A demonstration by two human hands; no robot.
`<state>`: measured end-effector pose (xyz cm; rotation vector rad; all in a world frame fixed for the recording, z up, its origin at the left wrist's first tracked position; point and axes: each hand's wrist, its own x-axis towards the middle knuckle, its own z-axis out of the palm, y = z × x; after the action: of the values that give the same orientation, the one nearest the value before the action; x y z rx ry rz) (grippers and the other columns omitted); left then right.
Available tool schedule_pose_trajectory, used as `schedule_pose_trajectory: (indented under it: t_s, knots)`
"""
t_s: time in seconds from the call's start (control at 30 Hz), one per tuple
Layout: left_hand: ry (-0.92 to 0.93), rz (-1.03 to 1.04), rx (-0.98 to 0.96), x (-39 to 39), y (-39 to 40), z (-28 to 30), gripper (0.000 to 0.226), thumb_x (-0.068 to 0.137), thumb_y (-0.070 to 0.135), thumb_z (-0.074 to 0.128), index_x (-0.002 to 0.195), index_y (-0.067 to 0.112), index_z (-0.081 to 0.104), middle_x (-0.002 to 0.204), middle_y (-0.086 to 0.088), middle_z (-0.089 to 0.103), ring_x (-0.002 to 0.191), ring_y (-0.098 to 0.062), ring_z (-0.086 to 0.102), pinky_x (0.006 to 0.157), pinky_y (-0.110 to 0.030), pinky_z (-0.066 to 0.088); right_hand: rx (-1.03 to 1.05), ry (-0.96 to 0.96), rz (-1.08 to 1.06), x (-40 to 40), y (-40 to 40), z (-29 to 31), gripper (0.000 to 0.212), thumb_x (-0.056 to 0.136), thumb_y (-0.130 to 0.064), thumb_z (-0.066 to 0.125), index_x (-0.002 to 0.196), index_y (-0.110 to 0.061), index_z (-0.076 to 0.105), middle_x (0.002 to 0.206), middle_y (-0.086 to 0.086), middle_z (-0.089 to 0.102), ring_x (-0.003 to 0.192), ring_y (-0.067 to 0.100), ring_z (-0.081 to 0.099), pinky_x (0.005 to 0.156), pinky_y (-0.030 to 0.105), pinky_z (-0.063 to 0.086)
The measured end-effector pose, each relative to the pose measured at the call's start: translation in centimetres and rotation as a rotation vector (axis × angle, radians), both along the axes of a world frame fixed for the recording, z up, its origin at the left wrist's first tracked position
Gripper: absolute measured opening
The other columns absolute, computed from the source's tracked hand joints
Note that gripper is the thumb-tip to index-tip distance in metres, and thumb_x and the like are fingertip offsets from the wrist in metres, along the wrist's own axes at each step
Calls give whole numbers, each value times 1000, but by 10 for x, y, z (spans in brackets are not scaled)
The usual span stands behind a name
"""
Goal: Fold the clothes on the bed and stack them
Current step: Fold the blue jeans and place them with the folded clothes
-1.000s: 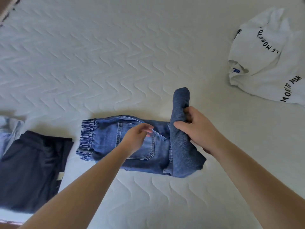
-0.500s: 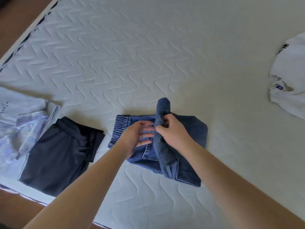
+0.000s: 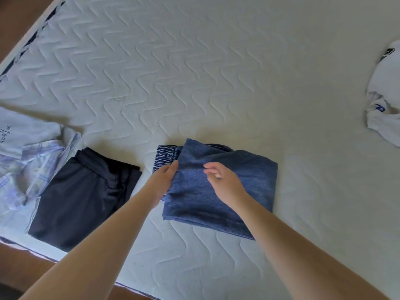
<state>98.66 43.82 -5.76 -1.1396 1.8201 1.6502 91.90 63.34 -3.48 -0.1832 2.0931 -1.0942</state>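
Denim jeans point(image 3: 218, 187) lie folded on your bed point(image 3: 194, 72).
Your left hand point(image 3: 162, 182) pinches their left edge; your right hand point(image 3: 225, 182) hovers above them, fingers loosely curled, holding nothing.

The white shirt point(image 3: 387, 100) is cut off by the right edge; the left hand point(image 3: 163, 182) fingers are hidden under the jeans point(image 3: 216, 187).
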Motion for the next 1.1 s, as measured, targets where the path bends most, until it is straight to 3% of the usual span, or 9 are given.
schedule_pose_trajectory:
  t_s: [0.1,0.2,0.3,0.37,0.47,0.63,0.8,0.93,1.1]
  knots:
    - [57,-149,-339,-9,7,-1,45,90,64,51,112,25,58,92,9,66,79,-11,61,64,-27,45,151,296,-143,-14,47,-5,35,100,-20,48,134,-23,52,133,-5,55,121,11,51,93,16,40]
    - [89,-134,-357,-25,19,0,40,88,60,58,112,28,53,89,11,64,75,-11,61,56,-26,42,381,390,-381,-32,92,-17,51,98,-26,53,147,-17,38,147,8,41,134,27,39,111,43,34]
    - [76,-64,-263,-39,24,1,35,89,54,61,105,22,60,91,-4,70,75,-22,64,59,-35,51,375,21,-638,-47,123,-32,69,97,-41,53,153,-15,23,155,14,29,137,34,37,110,47,34]
    - [113,-8,-226,-44,24,1,28,91,49,62,100,22,66,89,-8,72,78,-29,67,73,-45,57,242,-183,-687,-51,134,-44,63,98,-45,51,146,-8,36,146,15,43,125,32,50,102,42,43]
    - [206,2,-286,-44,16,1,12,93,44,61,89,33,66,85,1,72,82,-27,69,73,-41,56,157,-176,-609,-54,135,-54,46,98,-41,52,115,1,60,114,22,66,100,34,65,82,39,53]
    - [163,24,-353,-31,-1,-2,17,95,42,58,97,27,67,91,-10,72,87,-39,67,80,-52,55,152,-227,-529,-56,121,-56,44,91,-49,61,107,-9,63,98,7,70,82,20,66,58,26,46]
    - [75,-41,-581,-34,-22,-12,35,94,43,58,87,10,66,92,-15,65,87,-39,63,77,-51,55,140,-168,-486,-61,115,-63,40,83,-42,74,97,-5,68,92,10,73,86,26,70,75,37,56]
    - [10,26,-620,-41,-33,-21,43,92,46,60,107,5,67,138,-15,47,119,-36,50,97,-46,48,79,-186,-497,-65,112,-65,36,78,-31,81,93,0,71,94,16,74,83,26,71,79,38,56]
    - [-13,56,-357,-42,-37,-28,36,95,41,58,109,8,61,102,-20,66,96,-40,64,90,-54,53,3,-237,-551,-68,109,-66,38,77,-22,83,103,2,68,101,19,72,92,32,71,86,43,57]
